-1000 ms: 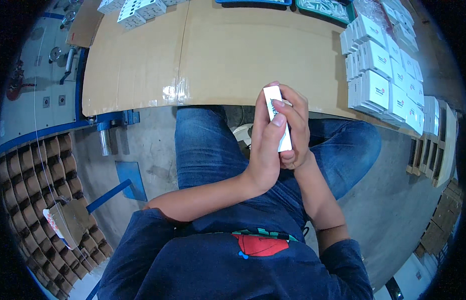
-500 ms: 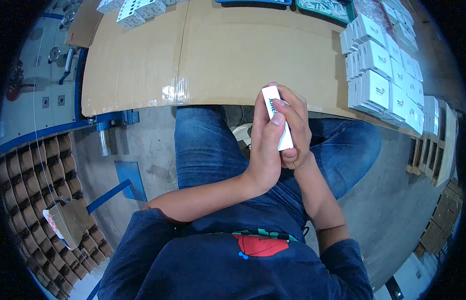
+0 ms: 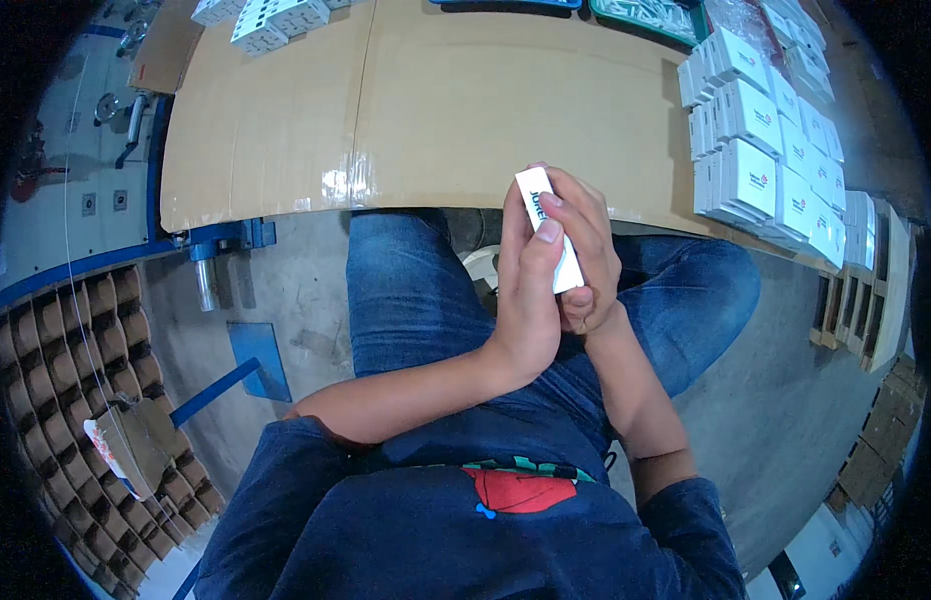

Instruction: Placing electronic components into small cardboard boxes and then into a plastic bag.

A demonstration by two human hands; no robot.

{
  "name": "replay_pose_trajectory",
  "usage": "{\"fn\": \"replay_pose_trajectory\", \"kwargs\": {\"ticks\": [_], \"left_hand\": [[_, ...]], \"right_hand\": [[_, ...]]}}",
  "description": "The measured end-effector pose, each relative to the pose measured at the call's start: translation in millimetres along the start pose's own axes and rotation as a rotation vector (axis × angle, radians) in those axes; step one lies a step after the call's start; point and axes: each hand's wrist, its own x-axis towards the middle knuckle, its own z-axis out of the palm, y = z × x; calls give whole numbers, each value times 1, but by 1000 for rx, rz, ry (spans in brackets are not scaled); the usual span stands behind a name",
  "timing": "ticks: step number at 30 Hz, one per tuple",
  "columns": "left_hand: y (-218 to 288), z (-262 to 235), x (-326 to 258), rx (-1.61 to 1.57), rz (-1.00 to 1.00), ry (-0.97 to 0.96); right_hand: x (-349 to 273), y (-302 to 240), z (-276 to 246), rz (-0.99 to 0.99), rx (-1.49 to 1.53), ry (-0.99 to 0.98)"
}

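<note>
Head view. The person is sitting at a cardboard-covered surface (image 3: 446,110) and is holding a small white box (image 3: 549,240) in both hands above the lap, just short of the surface's near edge. The left hand (image 3: 531,300) is wrapping the box from the left, its fingers (image 3: 548,232) pressing against the box's face near the upper end. The right hand (image 3: 591,250) is cupping the box from behind and from the right, its fingers curling round the long edge and the lower end. Both hands are clenched on the box; neither is free. The box is standing nearly upright, tilted slightly left at the top, with its top end showing above the fingers.

Judged from this grip, the step in hand is the closing or squaring of the box's end. The next move is likely calling for a firm press on that end while the other hand is steadying the body.

Stacks of similar white boxes (image 3: 756,150) are lying on the right of the surface, well apart from the hands. More white boxes (image 3: 271,15) are lying at the far left. A divided cardboard crate (image 3: 76,400) is standing on the floor at the person's left.
</note>
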Motion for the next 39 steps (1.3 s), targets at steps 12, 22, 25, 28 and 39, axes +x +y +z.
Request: {"fn": "replay_pose_trajectory", "kwargs": {"ticks": [12,22,25,28,39], "left_hand": [[-3,-3,5,17,-8,32],[17,-27,43,-264,-362,108],[14,-45,55,-360,-436,55],[15,-51,55,-345,-388,103],[19,-64,32,-210,-95,-64]], "right_hand": [[5,-1,1,60,21,-3],[10,8,-8,348,88,-53],[1,19,-26,414,139,-1],[-7,37,-23,552,153,126],[-21,49,-11,872,203,74]]}}
